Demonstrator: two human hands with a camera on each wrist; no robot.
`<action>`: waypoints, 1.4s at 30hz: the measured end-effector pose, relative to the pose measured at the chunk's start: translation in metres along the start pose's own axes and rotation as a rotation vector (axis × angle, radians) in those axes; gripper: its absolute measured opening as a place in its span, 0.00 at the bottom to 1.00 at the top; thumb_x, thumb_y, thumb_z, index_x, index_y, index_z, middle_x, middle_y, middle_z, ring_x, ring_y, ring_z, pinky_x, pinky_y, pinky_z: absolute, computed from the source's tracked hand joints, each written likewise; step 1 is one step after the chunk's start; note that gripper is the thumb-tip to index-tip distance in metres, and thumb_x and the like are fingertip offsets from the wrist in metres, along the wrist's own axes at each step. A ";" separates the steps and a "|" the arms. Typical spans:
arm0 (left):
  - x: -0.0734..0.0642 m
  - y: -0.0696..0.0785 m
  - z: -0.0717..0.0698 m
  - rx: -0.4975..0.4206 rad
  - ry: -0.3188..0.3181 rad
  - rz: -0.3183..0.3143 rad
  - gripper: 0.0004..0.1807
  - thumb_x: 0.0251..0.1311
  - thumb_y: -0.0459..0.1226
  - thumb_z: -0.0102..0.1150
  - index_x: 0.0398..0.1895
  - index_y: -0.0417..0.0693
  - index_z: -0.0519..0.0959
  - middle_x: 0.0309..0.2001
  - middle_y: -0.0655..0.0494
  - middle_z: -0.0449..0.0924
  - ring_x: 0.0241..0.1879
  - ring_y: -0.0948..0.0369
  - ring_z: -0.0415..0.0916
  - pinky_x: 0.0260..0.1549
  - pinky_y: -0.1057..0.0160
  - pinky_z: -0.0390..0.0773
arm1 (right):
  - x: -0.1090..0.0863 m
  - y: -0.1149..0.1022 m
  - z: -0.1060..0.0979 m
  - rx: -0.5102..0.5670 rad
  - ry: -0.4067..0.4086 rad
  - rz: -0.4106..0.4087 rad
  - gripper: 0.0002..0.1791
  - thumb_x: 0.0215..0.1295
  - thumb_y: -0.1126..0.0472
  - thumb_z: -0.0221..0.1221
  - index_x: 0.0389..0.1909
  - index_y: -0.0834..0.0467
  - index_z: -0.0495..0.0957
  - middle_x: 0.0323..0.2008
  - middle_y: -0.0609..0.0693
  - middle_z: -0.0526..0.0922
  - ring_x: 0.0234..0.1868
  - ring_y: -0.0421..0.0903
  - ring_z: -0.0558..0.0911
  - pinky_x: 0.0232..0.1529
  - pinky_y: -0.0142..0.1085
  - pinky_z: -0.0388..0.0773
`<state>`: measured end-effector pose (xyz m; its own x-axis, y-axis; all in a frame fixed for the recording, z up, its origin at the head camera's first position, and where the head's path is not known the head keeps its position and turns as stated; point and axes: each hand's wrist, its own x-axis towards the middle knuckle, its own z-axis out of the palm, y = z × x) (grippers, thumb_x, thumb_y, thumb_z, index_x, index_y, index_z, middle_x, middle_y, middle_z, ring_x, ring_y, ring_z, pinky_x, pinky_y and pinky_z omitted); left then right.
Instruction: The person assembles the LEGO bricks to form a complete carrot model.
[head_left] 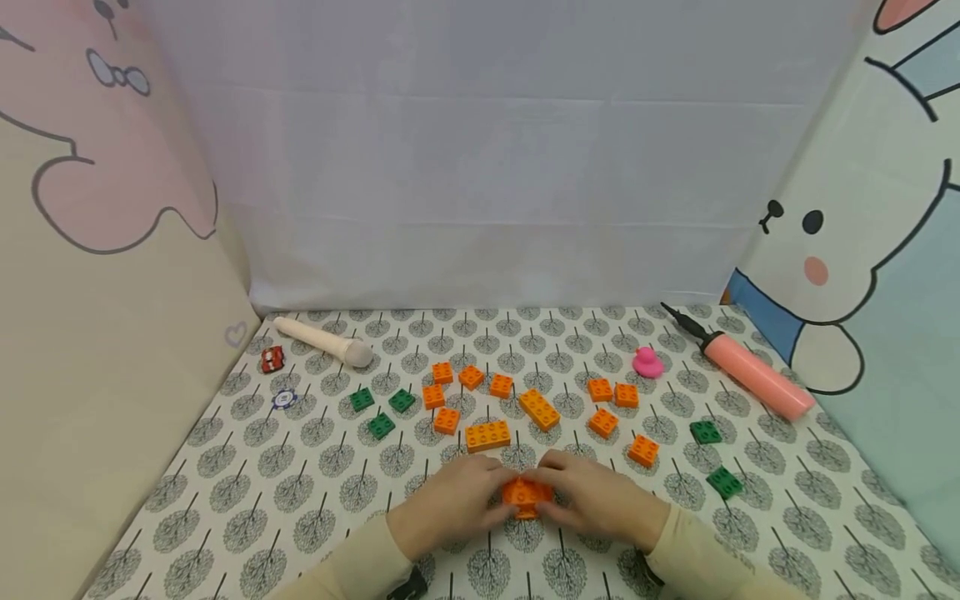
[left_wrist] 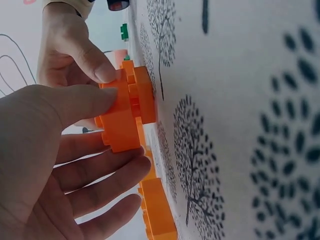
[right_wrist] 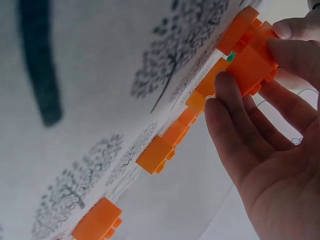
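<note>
Near the front middle of the table, my left hand (head_left: 453, 500) and right hand (head_left: 596, 497) hold one orange toy brick (left_wrist: 119, 112) between them. The left thumb lies on its side, with the fingers curved beneath in the left wrist view. My right hand pinches the same brick (right_wrist: 252, 60) from the other end. Right up against its underside is another orange brick (left_wrist: 145, 95), which sits low at the tablecloth, partly offset from the held one. A longer light-orange brick (head_left: 487, 436) lies just beyond the hands.
Several orange bricks (head_left: 446, 420) are scattered past the hands, with green bricks (head_left: 381, 426) to the left and others (head_left: 724, 482) to the right. Farther back are a white microphone-shaped object (head_left: 322, 340), a red toy car (head_left: 272, 359), a poker chip (head_left: 284, 399), a pink duck (head_left: 647, 363) and a pump (head_left: 757, 375).
</note>
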<state>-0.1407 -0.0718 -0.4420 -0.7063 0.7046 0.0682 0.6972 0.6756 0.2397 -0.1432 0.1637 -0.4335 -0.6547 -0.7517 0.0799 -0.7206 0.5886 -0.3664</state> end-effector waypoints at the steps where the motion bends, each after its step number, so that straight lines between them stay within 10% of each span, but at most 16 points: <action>1: -0.001 0.000 0.000 0.000 0.003 0.004 0.22 0.63 0.51 0.64 0.57 0.54 0.81 0.46 0.62 0.84 0.44 0.66 0.80 0.48 0.65 0.80 | -0.001 -0.001 0.000 -0.005 0.000 -0.002 0.21 0.66 0.53 0.63 0.59 0.51 0.79 0.45 0.41 0.78 0.40 0.32 0.75 0.42 0.30 0.80; 42: 0.006 -0.001 0.003 -0.217 -0.029 -0.074 0.11 0.55 0.47 0.71 0.38 0.58 0.81 0.34 0.71 0.77 0.32 0.73 0.70 0.33 0.73 0.75 | 0.002 0.000 -0.001 0.121 -0.055 0.096 0.22 0.62 0.54 0.67 0.57 0.51 0.82 0.40 0.39 0.77 0.35 0.30 0.73 0.37 0.27 0.77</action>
<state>-0.1456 -0.0675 -0.4443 -0.7489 0.6625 0.0159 0.5984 0.6657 0.4457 -0.1448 0.1622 -0.4323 -0.7033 -0.7108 -0.0103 -0.6206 0.6210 -0.4788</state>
